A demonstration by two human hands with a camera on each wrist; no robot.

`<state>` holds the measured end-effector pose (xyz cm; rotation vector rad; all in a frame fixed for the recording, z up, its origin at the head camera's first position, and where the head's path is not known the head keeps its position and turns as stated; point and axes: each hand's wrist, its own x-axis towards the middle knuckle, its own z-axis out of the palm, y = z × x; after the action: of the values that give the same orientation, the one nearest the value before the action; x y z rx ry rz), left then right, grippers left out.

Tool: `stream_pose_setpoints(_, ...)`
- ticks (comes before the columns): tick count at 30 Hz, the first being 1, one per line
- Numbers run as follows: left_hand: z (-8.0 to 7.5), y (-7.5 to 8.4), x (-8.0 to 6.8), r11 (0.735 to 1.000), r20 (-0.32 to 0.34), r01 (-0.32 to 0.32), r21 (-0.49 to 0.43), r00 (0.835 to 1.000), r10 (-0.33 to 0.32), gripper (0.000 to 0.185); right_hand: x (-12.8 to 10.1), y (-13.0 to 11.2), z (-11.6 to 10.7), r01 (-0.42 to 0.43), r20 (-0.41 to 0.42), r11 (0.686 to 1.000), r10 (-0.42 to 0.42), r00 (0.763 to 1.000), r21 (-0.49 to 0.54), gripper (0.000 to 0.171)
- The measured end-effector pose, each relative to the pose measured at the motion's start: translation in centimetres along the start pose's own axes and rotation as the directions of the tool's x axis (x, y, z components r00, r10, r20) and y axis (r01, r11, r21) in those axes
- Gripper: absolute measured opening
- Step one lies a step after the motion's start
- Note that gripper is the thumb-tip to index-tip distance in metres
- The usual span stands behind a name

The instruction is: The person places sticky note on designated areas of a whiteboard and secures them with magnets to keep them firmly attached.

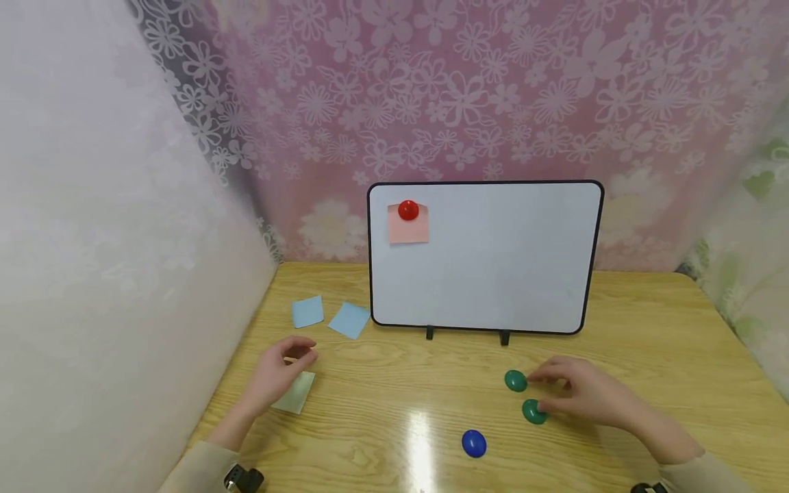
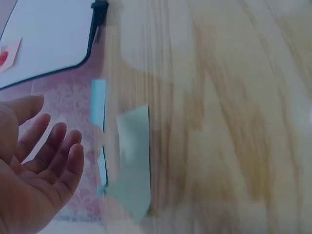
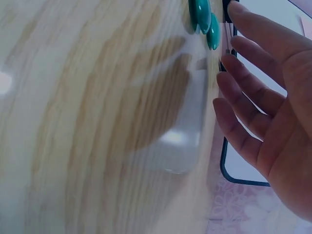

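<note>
My left hand (image 1: 280, 373) hovers above a pale green sticky note (image 1: 297, 393), its fingers loosely bent and holding nothing. The left wrist view shows the same note (image 2: 135, 161) lying on the table beyond the hand (image 2: 41, 170). Over on the right, my right hand (image 1: 588, 390) is beside two round green magnets (image 1: 515, 381). In the right wrist view its fingers (image 3: 243, 105) are relaxed with nothing gripped, and the green magnets (image 3: 200, 14) lie near the thumb. Whether a fingertip touches one, I cannot tell. A blue magnet (image 1: 474, 444) lies nearer to me.
A whiteboard (image 1: 493, 267) stands on small black feet (image 1: 504, 337) at the back of the wooden table (image 1: 382, 397). On it, a red magnet (image 1: 408, 210) holds a pink note (image 1: 408, 233). Two blue notes (image 1: 307, 312) lie left of the board. Flowered curtains hang behind.
</note>
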<state>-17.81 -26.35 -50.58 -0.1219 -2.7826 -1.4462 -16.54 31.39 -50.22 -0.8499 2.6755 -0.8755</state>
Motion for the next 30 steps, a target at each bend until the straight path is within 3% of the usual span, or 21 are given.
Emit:
stream_pose_setpoints(6, -1.8, -1.2, -0.7, 0.991, -0.026, -0.02, 0.132, 0.999, 0.023, 0.04, -0.4, 0.0, -0.3, 0.029, 0.049, 0.999, -0.028, 0.998, -0.024, 0.045)
stream_pose_setpoints(16, -3.2, -1.8, -1.5, 0.928, 0.039, 0.129, 0.349, 0.988, -0.152, 0.054, -0.6, -0.6, 0.0, 0.041, 0.106, 0.997, -0.034, 0.994, -0.07, 0.044)
stream_pose_setpoints(21, -3.4, -1.9, -1.5, 0.904, 0.063, 0.156, 0.398, 0.979, -0.196, 0.052, -0.3, -0.8, 0.2, 0.073, 0.111, 0.993, -0.063, 0.992, -0.09, 0.042)
stream_pose_setpoints(30, -3.7, -2.0, -1.6, 0.891, 0.087, 0.191, 0.412, 0.965, -0.247, 0.041, 0.0, -0.9, 0.6, 0.067, 0.145, 0.995, -0.056, 0.988, -0.074, 0.039)
